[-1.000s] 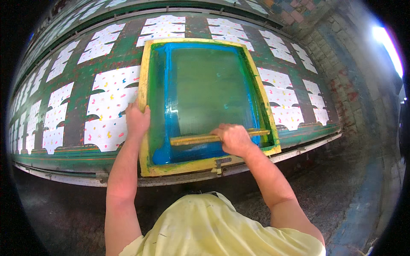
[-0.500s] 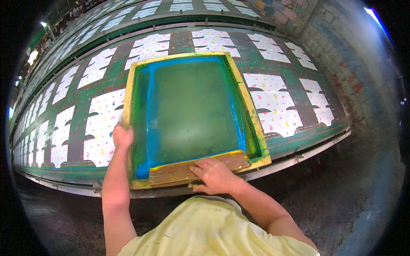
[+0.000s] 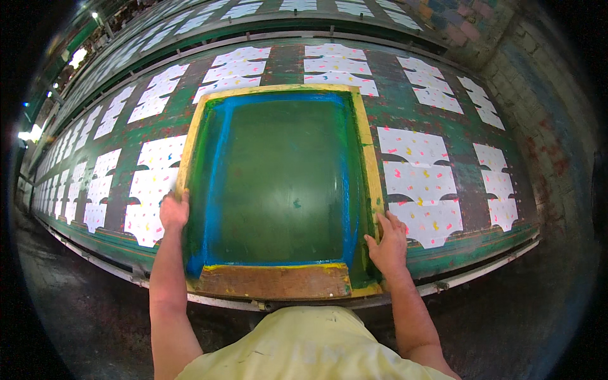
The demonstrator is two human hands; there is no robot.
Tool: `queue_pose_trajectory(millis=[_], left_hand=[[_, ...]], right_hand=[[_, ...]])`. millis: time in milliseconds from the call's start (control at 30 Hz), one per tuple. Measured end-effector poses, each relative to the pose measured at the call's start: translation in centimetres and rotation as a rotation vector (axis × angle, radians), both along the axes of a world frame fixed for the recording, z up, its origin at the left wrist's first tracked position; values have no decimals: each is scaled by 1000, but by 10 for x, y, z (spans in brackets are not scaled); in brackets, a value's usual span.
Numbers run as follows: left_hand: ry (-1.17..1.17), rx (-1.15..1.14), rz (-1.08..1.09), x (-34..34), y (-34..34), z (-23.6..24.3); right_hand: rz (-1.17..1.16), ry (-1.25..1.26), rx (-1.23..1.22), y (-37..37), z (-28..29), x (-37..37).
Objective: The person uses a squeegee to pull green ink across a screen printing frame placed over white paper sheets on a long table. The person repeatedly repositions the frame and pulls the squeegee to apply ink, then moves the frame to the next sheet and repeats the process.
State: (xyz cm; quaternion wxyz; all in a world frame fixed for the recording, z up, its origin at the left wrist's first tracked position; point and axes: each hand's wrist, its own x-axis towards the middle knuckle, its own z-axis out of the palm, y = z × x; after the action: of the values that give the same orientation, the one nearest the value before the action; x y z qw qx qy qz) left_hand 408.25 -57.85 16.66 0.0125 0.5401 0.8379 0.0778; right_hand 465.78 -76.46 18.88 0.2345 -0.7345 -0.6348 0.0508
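Note:
A screen printing frame [image 3: 278, 88] with yellow-stained wooden rails lies on the long printing table in front of me. Its mesh [image 3: 285, 183] is dark green, bordered with blue ink along the sides and far end. Across its near end rests a wooden squeegee [image 3: 275, 280] with yellow ink along its upper edge; neither hand touches it. My left hand [image 3: 175, 209] is closed around the left rail. On the opposite side, my right hand [image 3: 388, 244] grips the right rail, thumb toward the mesh and fingers along the outer side.
White cut fabric pieces [image 3: 421, 183] with small coloured prints lie in rows on the green-and-dark table [image 3: 361, 54]. A metal rail [image 3: 468, 267] runs along its near edge. Another table with white pieces [image 3: 297, 5] stands beyond. A block wall [image 3: 538, 95] rises at the right.
My right hand has left the squeegee and moved to the frame's right rail. The frame now sits straighter in view, with the squeegee at its near end. My left hand stays on the left rail.

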Motion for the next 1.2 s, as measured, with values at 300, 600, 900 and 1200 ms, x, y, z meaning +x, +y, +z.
queue_pose_trajectory(millis=[300,600,900,1200], left_hand=[[-218,76,-66,-11,-1,-4],[-474,81,-45,-27,3,-4],[-689,130,-54,-7,15,9],[-671,217,-82,160,-1,17]], right_hand=[[-192,120,-166,36,-6,-5],[-141,200,-78,36,18,-1],[-59,141,48,41,51,53],[-148,234,52,31,26,216]])
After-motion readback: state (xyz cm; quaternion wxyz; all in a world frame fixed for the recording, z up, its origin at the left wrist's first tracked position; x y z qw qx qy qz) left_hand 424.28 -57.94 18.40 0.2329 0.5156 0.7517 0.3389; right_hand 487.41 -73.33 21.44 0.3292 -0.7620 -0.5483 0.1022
